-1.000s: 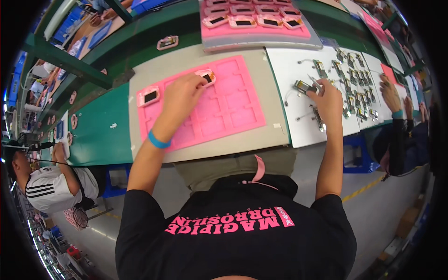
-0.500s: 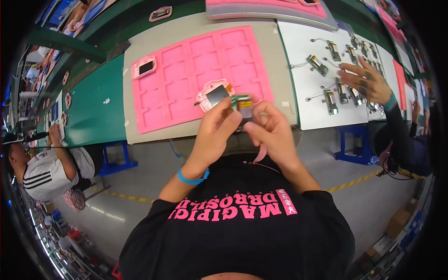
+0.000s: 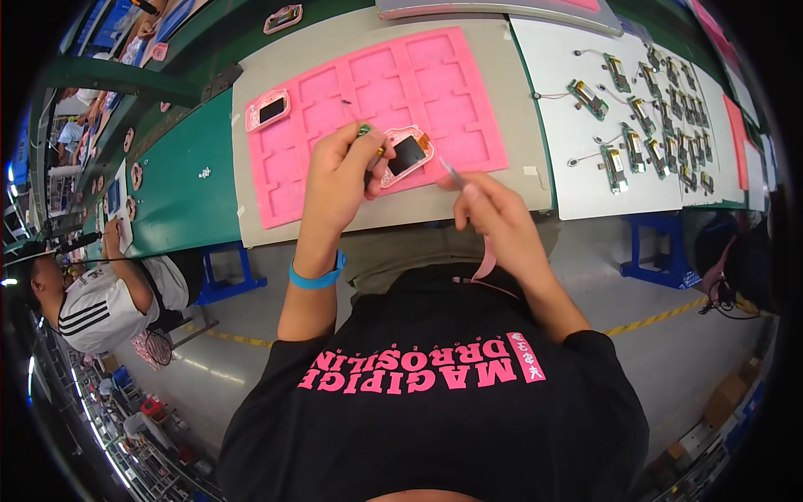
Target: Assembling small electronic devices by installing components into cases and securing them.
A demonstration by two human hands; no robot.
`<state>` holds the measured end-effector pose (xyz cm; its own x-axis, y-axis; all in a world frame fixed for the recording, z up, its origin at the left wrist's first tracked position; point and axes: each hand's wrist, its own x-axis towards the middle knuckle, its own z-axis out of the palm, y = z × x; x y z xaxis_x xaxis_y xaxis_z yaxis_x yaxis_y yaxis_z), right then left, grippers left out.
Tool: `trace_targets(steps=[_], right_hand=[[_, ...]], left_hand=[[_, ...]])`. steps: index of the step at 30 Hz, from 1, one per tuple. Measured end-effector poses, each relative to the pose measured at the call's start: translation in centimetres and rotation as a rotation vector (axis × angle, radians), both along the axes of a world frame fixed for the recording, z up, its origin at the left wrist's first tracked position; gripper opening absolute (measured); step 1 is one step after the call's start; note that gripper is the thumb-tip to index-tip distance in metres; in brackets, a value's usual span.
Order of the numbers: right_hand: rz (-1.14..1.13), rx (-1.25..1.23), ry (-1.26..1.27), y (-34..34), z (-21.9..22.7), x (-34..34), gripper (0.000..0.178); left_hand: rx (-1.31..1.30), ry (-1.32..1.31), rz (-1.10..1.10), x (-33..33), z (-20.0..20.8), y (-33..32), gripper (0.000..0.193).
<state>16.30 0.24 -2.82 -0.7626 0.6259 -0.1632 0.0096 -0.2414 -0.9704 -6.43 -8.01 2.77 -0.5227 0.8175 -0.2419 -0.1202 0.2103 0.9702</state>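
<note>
My left hand (image 3: 335, 171) is closed on a small green circuit board (image 3: 365, 130), mostly hidden behind the fingers, above the pink foam tray (image 3: 314, 121). A dark part of what it holds shows below the fingers. Just right of that hand lies a pink casing (image 3: 425, 159) with a dark screen (image 3: 407, 156) and an orange ribbon, on the tray's near edge. My right hand (image 3: 495, 213) grips a slim, pointed grey metal tool (image 3: 453, 175), its tip blurred and directed toward the casing; whether it is tweezers I cannot make out.
Another pink casing (image 3: 269, 110) with a screen rests at the tray's far left corner. To the right, a white sheet (image 3: 577, 192) carries several circuit boards (image 3: 615, 167) with wires. A grey tray (image 3: 502, 10) stands at the far edge. A person (image 3: 109, 301) sits at left.
My left hand has drawn left and turned, taking the circuit board along. My right hand has come off the board and now has the metal tool. Another person's hand has left the white sheet.
</note>
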Motion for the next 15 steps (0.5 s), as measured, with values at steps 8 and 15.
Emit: trace_targets(steps=[8,15], right_hand=[[0.085,-0.278,-0.069,3.2,1.4,0.0,0.022],[0.153,-0.387,-0.044,2.9,1.6,-0.9,0.020]], left_hand=[[-0.265,0.792,-0.070,2.2,0.0,3.3,0.024],[-0.172,0.722,-0.021,1.6,-1.9,3.6,0.024]])
